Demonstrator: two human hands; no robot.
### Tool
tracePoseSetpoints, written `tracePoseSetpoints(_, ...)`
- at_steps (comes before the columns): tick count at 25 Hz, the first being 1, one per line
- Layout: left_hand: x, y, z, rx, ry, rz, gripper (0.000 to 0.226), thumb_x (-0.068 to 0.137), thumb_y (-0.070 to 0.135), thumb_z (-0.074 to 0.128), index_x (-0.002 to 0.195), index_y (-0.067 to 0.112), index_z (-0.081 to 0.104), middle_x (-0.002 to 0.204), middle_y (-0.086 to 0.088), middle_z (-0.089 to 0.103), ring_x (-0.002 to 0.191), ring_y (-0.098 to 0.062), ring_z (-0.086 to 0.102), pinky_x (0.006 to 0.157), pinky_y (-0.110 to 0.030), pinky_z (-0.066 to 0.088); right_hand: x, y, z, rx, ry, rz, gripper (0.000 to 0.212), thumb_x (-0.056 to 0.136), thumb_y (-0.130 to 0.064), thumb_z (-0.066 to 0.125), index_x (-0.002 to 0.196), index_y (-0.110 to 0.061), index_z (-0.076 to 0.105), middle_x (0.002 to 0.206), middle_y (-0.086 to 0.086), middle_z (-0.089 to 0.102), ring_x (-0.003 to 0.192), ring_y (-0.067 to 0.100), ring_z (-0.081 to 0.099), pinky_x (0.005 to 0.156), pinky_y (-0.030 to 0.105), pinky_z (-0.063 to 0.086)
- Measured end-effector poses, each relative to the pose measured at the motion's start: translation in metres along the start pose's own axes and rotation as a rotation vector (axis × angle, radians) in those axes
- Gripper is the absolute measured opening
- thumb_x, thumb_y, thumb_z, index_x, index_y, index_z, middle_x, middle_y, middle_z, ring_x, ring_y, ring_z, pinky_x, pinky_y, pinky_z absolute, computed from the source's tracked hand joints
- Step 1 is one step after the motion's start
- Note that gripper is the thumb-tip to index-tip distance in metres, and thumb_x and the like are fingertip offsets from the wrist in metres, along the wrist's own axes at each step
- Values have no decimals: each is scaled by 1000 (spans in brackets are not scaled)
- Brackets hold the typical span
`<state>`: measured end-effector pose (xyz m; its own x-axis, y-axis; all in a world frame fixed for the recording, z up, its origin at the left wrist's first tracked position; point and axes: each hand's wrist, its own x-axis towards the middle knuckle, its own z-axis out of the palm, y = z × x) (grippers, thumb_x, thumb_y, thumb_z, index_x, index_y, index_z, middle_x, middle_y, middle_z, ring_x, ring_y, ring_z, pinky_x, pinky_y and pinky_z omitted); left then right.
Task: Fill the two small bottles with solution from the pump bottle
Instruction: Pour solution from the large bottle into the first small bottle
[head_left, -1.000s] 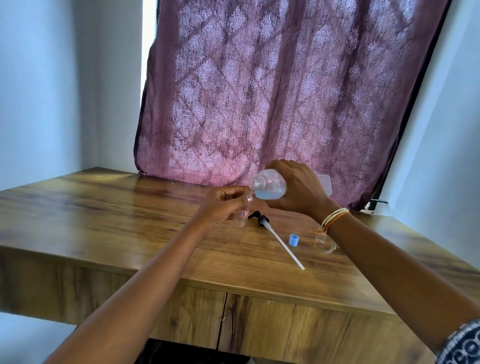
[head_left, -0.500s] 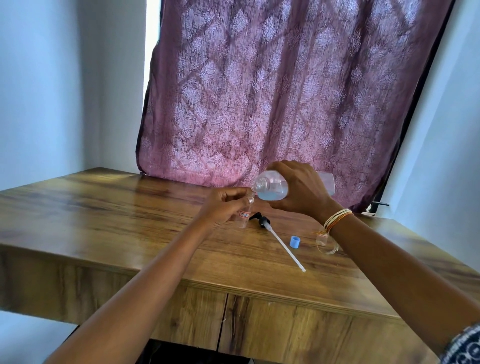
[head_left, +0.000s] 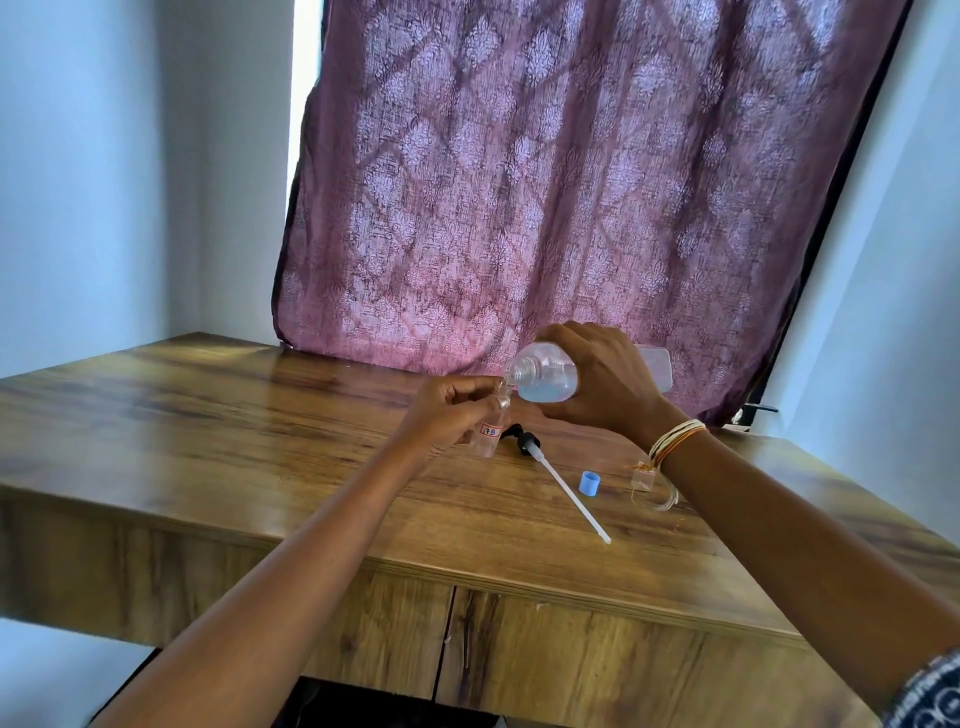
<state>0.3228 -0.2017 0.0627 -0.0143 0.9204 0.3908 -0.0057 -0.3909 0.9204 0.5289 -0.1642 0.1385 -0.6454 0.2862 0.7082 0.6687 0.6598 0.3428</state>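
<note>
Two grips are at work, and yours on the right comes first: your right hand (head_left: 605, 384) wraps its fingers round the body of the pump bottle (head_left: 550, 375), which lies tipped almost flat, its open neck pointing left and slightly down. Pale blue solution pools along the lower side of that bottle, toward the neck. Your left hand (head_left: 449, 415) curls round the small bottle (head_left: 491, 428), holding it upright just above the bench (head_left: 218, 441), thumb and fingers pinching near its top; the pump bottle's mouth sits right at the small bottle's mouth. That small bottle is clear, with a red-bordered label on its side, and how much liquid is in it you cannot tell. Just right of it the pump head (head_left: 527, 444) lies on the bench, its white dip tube (head_left: 574, 499) running toward the near edge. Beside the tube stands a blue cap (head_left: 589, 482), and a second small bottle (head_left: 643, 475) stands partly hidden behind your right wrist, its contents unclear. Bare wood stretches wide on the left side of the bench. Behind the bench hangs a purple curtain (head_left: 545, 182).
</note>
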Motion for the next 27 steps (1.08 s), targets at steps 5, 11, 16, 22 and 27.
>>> tracePoseSetpoints(5, 1, -2, 0, -7, -4, 6, 28, 81, 12, 74, 109, 14, 72, 104, -14, 75, 101, -40, 69, 89, -67, 49, -1, 1, 0, -2, -6, 11, 62, 68, -60, 74, 114, -19, 61, 99, 2, 69, 85, 25, 65, 75, 39, 51)
tracePoseSetpoints(11, 2, 0, -1, 3, -15, -8, 31, 81, 12, 74, 112, 10, 71, 105, -15, 74, 101, -38, 70, 90, -66, 50, -1, 3, 0, -6, -3, 1, 62, 68, -60, 72, 113, -19, 61, 98, 2, 69, 85, 25, 65, 74, 39, 51)
tracePoseSetpoints(16, 1, 3, 0, 1, -16, -13, 33, 82, 11, 73, 115, 8, 70, 106, -19, 73, 102, -37, 69, 90, -65, 50, 0, 3, 0, -15, -4, 2, 61, 68, -60, 73, 113, -19, 61, 97, 2, 69, 84, 25, 64, 73, 39, 50)
tracePoseSetpoints(22, -2, 6, 0, 4, -23, -4, 31, 82, 12, 72, 113, 9, 70, 107, -16, 73, 101, -34, 70, 87, -62, 53, 1, 3, 0, -6, 17, -13, 60, 68, -58, 73, 111, -19, 61, 94, 3, 69, 81, 25, 65, 71, 36, 50)
tracePoseSetpoints(27, 0, 6, 0, -1, -21, -17, 34, 83, 11, 72, 116, 6, 69, 110, -17, 72, 103, -34, 69, 89, -62, 52, 2, 3, -1, -11, 13, -7, 61, 68, -60, 72, 112, -19, 61, 96, 3, 69, 82, 25, 65, 73, 38, 51)
